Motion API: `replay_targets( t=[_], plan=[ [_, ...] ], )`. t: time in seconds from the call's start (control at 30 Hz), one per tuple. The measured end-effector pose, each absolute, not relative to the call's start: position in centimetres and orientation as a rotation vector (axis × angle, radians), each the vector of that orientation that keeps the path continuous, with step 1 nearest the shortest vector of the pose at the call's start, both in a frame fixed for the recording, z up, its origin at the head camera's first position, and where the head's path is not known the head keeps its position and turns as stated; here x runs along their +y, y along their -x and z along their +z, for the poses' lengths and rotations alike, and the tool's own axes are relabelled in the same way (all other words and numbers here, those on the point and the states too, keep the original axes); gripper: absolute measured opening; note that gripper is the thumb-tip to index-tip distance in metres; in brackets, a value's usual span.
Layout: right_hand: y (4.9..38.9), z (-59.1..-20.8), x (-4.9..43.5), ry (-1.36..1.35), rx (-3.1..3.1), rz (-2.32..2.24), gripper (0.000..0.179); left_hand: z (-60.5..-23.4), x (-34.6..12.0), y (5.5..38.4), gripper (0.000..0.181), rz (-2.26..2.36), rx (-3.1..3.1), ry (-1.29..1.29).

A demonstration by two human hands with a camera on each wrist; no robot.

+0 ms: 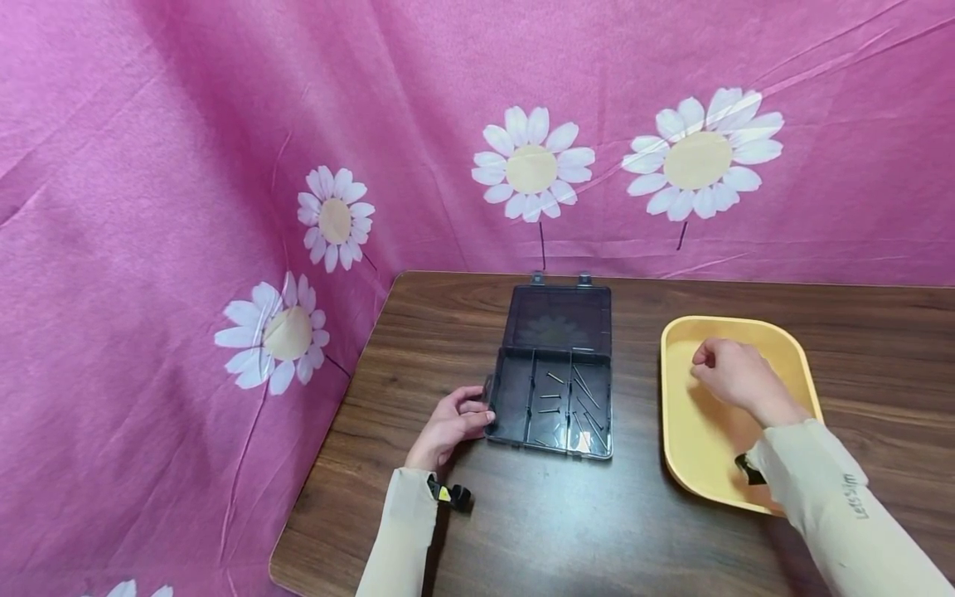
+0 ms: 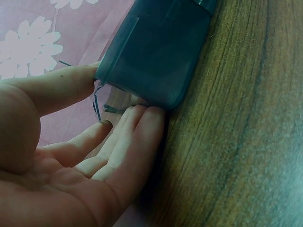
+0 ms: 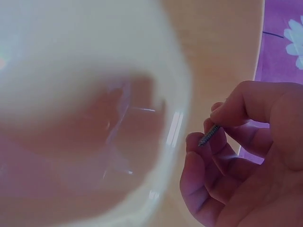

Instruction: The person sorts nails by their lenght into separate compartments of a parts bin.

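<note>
A dark see-through plastic organizer box [image 1: 515, 444] lies on the table with its lid [image 1: 559, 319] folded back. My left hand [image 1: 452, 424] grips its left side; in the left wrist view the thumb [image 2: 71, 85] lies at the rim and the fingertips bear on the lower wall. Several short screws [image 1: 550, 396] lie in the middle compartment, several longer ones [image 1: 588, 390] in the right one. Over the yellow tray [image 1: 675, 439], my right hand [image 1: 739, 380] pinches a small threaded screw [image 3: 209, 135] between thumb and fingers, its tip showing in the right wrist view.
The wooden table [image 1: 582, 531] ends at a left edge and a back edge, each bordered by a pink flowered cloth [image 1: 418, 124]. The tray stands to the right of the box, with a strip of table between them. Dark straps circle both wrists.
</note>
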State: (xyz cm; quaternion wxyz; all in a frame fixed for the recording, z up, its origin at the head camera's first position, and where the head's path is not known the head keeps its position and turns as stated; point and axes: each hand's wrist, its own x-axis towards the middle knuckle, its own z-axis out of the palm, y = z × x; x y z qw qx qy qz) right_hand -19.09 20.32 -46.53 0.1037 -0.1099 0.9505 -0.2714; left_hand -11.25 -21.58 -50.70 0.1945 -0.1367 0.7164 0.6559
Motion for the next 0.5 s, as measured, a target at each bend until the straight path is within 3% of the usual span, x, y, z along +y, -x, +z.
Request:
replay_targets(
  t=[0.5],
  plan=[
    [18.68, -45.53, 20.29, 0.361, 2.878, -0.924, 0.011, -50.79, -21.66, 11.27, 0.059, 1.847, 2.001, 0.375]
  ],
)
